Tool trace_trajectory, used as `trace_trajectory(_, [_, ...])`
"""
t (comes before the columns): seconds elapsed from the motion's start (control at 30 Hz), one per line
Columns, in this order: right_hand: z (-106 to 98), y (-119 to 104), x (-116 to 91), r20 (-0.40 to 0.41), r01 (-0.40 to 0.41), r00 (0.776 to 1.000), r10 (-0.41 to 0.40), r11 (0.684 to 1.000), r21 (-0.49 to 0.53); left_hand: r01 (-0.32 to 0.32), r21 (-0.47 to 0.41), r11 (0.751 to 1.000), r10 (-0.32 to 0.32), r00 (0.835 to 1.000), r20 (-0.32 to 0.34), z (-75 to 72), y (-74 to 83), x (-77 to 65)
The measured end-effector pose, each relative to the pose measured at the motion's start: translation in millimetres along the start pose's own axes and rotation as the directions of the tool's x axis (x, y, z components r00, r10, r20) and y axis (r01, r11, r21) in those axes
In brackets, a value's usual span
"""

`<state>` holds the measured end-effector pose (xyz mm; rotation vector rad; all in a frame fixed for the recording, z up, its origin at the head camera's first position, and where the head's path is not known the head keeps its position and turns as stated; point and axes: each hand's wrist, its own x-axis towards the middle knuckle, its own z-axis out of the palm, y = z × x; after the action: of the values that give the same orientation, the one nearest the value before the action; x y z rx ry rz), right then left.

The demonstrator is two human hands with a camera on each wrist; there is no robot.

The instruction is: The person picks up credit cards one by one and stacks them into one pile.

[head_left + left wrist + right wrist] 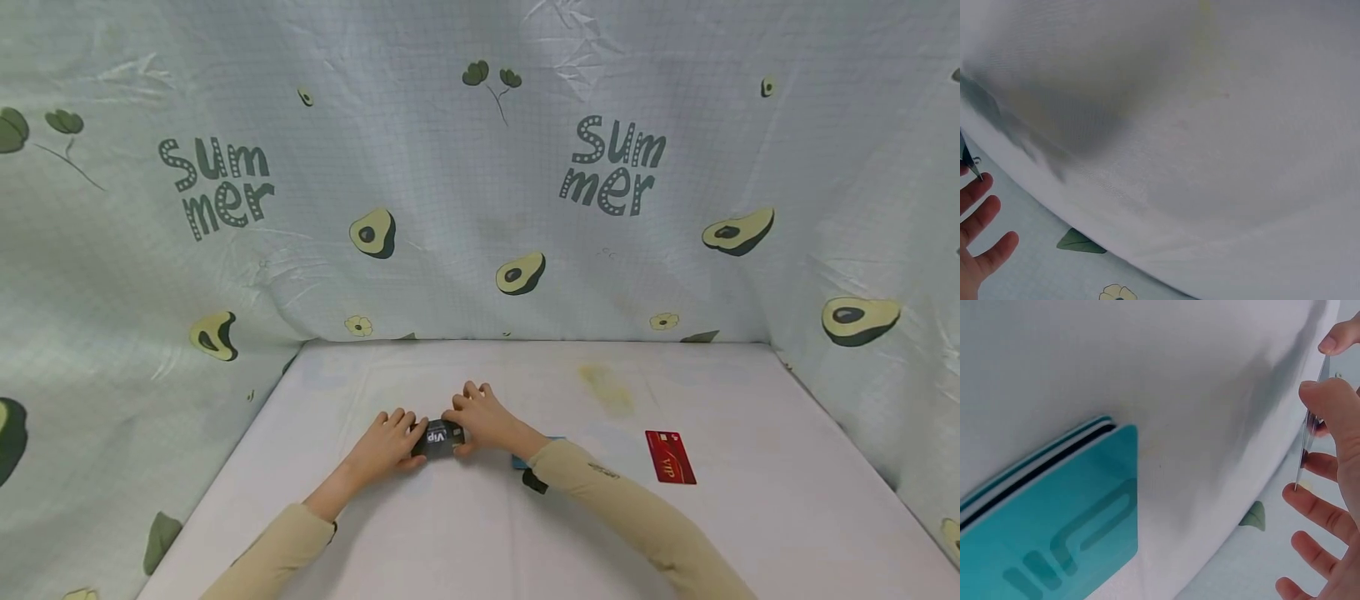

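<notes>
A black card with "Vip" lettering (438, 439) is held between both hands over the middle of the table. My left hand (384, 446) pinches its left end, and my right hand (487, 419) pinches the opposite end. Seen nearly edge-on in the right wrist view, the card (1305, 440) sits between thumb and fingertips. Only the fingers of the left hand (982, 231) and a corner of the card show at the edge of the left wrist view. Beneath the right forearm lies a small stack of cards with a teal one on top (1085, 531), partly hidden in the head view.
A red VIP card (671, 457) lies flat on the white-covered table (420, 542), right of the right forearm. A hanging sheet with avocado prints (450, 167) rises behind the table and along both sides. A yellowish stain (607, 390) marks the cloth towards the back.
</notes>
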<state>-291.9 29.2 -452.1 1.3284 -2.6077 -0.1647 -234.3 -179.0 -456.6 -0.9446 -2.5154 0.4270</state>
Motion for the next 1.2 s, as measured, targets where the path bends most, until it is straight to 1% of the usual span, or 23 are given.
trace_trajectory(0.23, [-3, 1, -11, -0.018, 0.001, 1.000, -0.002, 1.000, -0.028, -0.021, 0.021, 1.000, 0.021, 0.999, -0.040, -7.3, 6.6, 3.2])
trace_trajectory(0.37, [-5, 2, -20, -0.033, 0.004, 0.999, -0.006, 0.999, -0.046, -0.029, 0.025, 0.999, 0.031, 0.998, -0.060, -8.9, 12.5, 4.7])
trace_trajectory(0.53, [-8, 3, -30, -0.026, 0.000, 1.000, 0.000, 1.000, -0.025, -0.041, 0.031, 0.999, 0.044, 0.996, -0.078, -7.7, 19.6, 6.8])
trace_trajectory(0.7, [-10, 4, -39, -0.014, -0.008, 1.000, 0.008, 1.000, -0.002, -0.054, 0.015, 0.998, 0.055, 0.994, -0.097, -5.8, 26.2, 10.1])
trace_trajectory(0.83, [-11, 6, -46, -0.015, -0.006, 1.000, 0.006, 1.000, 0.006, -0.061, -0.006, 0.998, 0.060, 0.994, -0.095, -5.2, 31.9, 12.9])
trace_trajectory(1.07, [-10, 10, -57, -0.004, -0.019, 1.000, 0.019, 0.999, 0.041, -0.062, -0.006, 0.998, 0.061, 0.997, -0.051, -9.7, 40.1, 17.3])
trace_trajectory(1.2, [-8, 11, -63, -0.008, -0.025, 1.000, 0.026, 0.998, 0.056, -0.068, -0.012, 0.998, 0.067, 0.996, -0.057, -11.5, 44.2, 19.6])
